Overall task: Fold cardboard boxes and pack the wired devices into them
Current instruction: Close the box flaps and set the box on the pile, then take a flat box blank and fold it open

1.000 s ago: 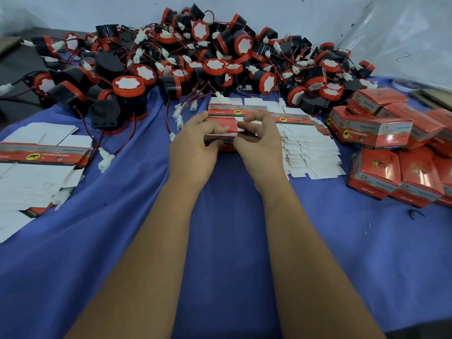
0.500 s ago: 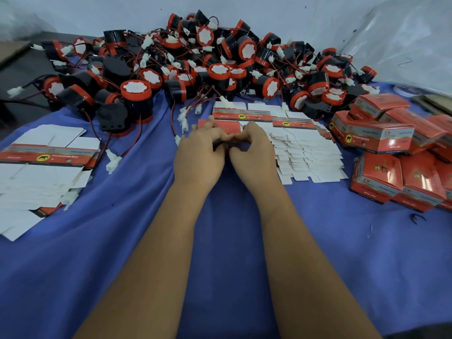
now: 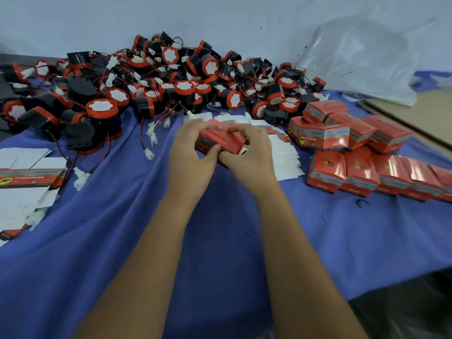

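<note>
Both hands, left hand [image 3: 193, 155] and right hand [image 3: 247, 152], pinched the red box [image 3: 221, 140], its long axis running left-right between them.

Both hands [image 3: 221, 152] apparently curled together.

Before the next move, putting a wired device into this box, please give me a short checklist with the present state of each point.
1. Both hands grip the box: left hand and right hand hold the red box. Ok.
2. Box fully squared: cannot tell, image blurred.
3. Box end open for loading: cannot tell.
4. A hand free to pick a device: not ok.
5. Loose devices available: pile of wired devices behind the box. Ok.
</note>
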### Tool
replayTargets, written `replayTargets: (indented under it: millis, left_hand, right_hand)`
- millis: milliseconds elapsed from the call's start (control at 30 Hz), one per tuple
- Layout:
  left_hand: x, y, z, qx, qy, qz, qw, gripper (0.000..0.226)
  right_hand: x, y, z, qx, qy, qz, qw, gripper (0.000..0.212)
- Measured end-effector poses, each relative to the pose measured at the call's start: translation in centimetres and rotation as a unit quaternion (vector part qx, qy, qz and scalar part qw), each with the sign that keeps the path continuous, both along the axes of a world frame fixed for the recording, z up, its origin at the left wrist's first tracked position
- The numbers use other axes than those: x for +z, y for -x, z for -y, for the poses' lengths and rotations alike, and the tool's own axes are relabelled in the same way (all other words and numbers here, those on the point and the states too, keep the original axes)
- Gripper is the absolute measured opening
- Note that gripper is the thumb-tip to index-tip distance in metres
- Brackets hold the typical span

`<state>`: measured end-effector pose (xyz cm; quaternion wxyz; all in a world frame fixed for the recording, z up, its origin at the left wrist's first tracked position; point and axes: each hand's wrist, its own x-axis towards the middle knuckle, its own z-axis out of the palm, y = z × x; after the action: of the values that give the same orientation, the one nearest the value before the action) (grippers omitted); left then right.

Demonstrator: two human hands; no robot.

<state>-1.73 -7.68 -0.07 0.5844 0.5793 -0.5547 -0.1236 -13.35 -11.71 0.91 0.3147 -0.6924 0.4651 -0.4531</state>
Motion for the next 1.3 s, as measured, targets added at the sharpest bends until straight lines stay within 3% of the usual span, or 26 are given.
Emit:
replayTargets:
  millis: [133, 300, 433, 600, 767, 900, 1033, 1167, 1300]
  left_hand:
    - [1.6, 5.8, 0.4, -0.046, -0.020, -0.135, 0.990, 0.040]
    - [2.0, 12.1, 0.8, -0.223, -0.111, -0.247, 0.936, 0.029]
    - [1.4, 15.5, 1.5, -0.332, -0.223, -0.295, 0.868, 0.044]
    - [1.0, 17.3, 1.6, -0.381, -0.275, -0.404, 0.784, 0.033]
    - [0.7, 17.1, 1.9, -0.409, -0.298, -0.426, 0.750, 0.054]
    - [1.0, 15.4, 2.1, -0.324, -0.277, -0.431, 0.795, 0.053]
    - [1.2, 11.4, 2.6, -0.207, -0.203, -0.441, 0.850, 0.035]
    - [1.2, 6.3, 2.6, -0.065, -0.117, -0.411, 0.902, 0.032]
    - [0.6, 0.9, 1.8, 0.051, -0.042, -0.329, 0.942, 0.034]
  right_hand:
    - [1.2, 4.3, -0.1, -0.141, 0.074, -0.020, 0.987, 0.042]
    - [1.1, 10.6, 0.4, -0.296, 0.104, -0.041, 0.949, 0.034]
    - [0.5, 13.6, 1.3, -0.301, 0.070, -0.079, 0.948, 0.039]
    - [0.8, 15.2, 3.1, -0.336, 0.054, -0.102, 0.935, 0.045]
    - [1.5, 15.1, 4.1, -0.360, 0.020, -0.173, 0.917, 0.054]
    - [1.9, 12.9, 3.8, -0.421, -0.013, -0.189, 0.887, 0.069]
    - [1.1, 8.1, 2.4, -0.441, 0.064, -0.144, 0.884, 0.067]
    - [-0.1, 1.9, 1.7, -0.345, 0.088, -0.121, 0.926, 0.058]
    - [-1.2, -4.0, 1.8, -0.174, 0.104, -0.201, 0.958, 0.040]
